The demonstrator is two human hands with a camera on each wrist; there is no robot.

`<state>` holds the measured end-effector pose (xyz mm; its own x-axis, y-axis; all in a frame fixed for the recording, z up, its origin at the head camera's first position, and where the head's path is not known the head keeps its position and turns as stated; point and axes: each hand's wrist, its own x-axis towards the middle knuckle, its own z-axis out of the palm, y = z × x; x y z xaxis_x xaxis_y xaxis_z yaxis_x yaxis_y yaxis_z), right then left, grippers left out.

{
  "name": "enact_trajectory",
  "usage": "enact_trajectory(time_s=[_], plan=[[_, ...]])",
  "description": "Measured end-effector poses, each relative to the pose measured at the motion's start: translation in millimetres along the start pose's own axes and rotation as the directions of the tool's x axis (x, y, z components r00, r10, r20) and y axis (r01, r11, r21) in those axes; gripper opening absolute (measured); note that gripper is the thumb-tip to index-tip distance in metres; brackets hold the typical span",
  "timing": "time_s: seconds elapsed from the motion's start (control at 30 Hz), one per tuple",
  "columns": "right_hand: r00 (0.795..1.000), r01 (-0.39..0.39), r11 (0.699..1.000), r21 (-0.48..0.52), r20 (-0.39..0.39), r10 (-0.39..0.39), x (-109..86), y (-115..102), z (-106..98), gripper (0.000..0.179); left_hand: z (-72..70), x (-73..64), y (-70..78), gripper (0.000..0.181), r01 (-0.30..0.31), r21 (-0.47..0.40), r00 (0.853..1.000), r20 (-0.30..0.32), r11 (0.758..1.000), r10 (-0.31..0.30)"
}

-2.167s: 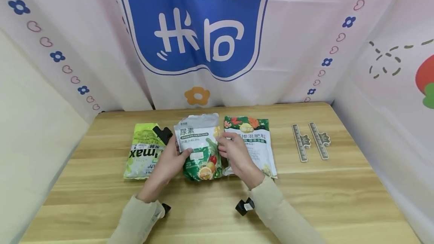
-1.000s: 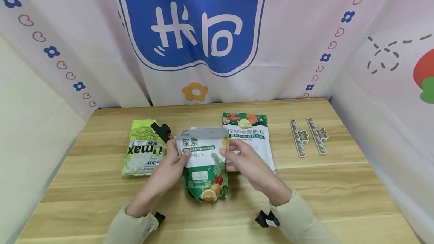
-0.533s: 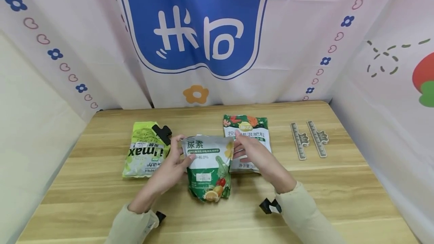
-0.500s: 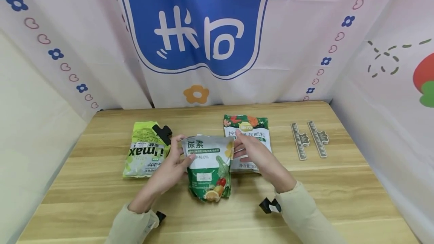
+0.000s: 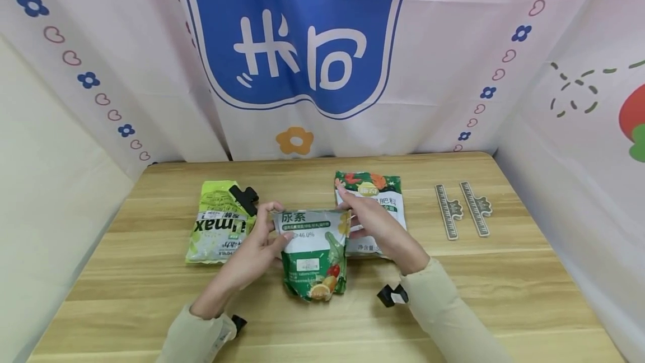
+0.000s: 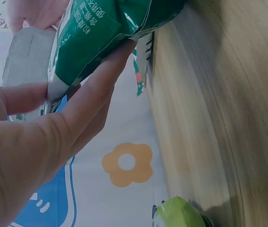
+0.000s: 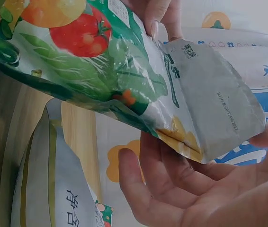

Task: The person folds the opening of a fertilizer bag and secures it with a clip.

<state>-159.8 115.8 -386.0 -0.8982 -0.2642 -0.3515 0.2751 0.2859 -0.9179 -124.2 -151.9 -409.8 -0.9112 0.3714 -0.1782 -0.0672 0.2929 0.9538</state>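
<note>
A green and white urea fertilizer bag with vegetables and fruit printed on it stands tilted over the table. My left hand grips its upper left edge, thumb on the front and fingers behind. At its upper right, my right hand has loosely extended fingers against the back. In the right wrist view the bag's grey top flap bends backward, its far edge touching my right thumb. A second white and green fertilizer bag lies behind the right hand, partly covered by it.
A lime-green bag lies at the left, with a black clip on its upper right corner. Two clear ruler clips lie at the right. A printed curtain hangs behind the wooden table.
The urea bag has been drawn toward me and slightly right, away from between the other bags. Its top has bent backward. My right hand has loosened its pinch and moved behind the top edge.
</note>
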Motion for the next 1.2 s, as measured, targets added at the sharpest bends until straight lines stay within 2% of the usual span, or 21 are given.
enact_trajectory(time_s=[0.13,0.23,0.4,0.53,0.67,0.8,0.93,1.2], plan=[[0.999,0.038,0.999,-0.038,0.014,-0.037,-0.1,1.1,3.1,0.046,-1.0,-1.0,1.5,0.055,0.002,-0.035,1.000,0.006,0.999,-0.002],[0.998,0.059,0.995,-0.074,0.022,-0.058,-0.9,3.6,4.1,0.033,-1.2,-1.1,2.3,0.056,0.023,-0.025,1.000,0.008,0.999,-0.023],[0.997,0.082,0.993,-0.089,0.007,-0.082,-1.9,6.0,5.6,0.031,-1.4,-2.0,3.8,0.048,0.048,-0.008,0.999,-0.006,0.999,-0.048],[0.995,0.100,0.989,-0.105,-0.010,-0.102,-2.2,7.4,6.7,0.028,-1.1,-1.9,5.4,0.045,0.045,-0.054,0.999,-0.006,0.998,-0.046],[0.992,0.123,0.987,-0.105,-0.016,-0.126,-1.6,10.5,8.5,0.026,-0.1,-1.5,6.5,0.040,0.042,-0.052,0.998,-0.045,0.998,-0.045],[0.989,0.145,0.986,-0.084,-0.019,-0.147,-1.3,13.9,10.7,0.023,0.6,-1.0,7.3,0.038,0.044,0.001,0.994,-0.097,0.999,-0.044],[0.984,0.176,0.982,-0.073,-0.025,-0.179,-1.9,15.6,12.5,0.020,0.5,0.2,8.5,0.043,0.065,0.064,0.990,-0.127,0.996,-0.056],[0.978,0.208,0.976,-0.065,-0.021,-0.210,-2.3,18.7,12.5,0.016,-2.4,6.6,7.8,0.040,0.083,0.206,0.981,-0.190,0.975,-0.043]])
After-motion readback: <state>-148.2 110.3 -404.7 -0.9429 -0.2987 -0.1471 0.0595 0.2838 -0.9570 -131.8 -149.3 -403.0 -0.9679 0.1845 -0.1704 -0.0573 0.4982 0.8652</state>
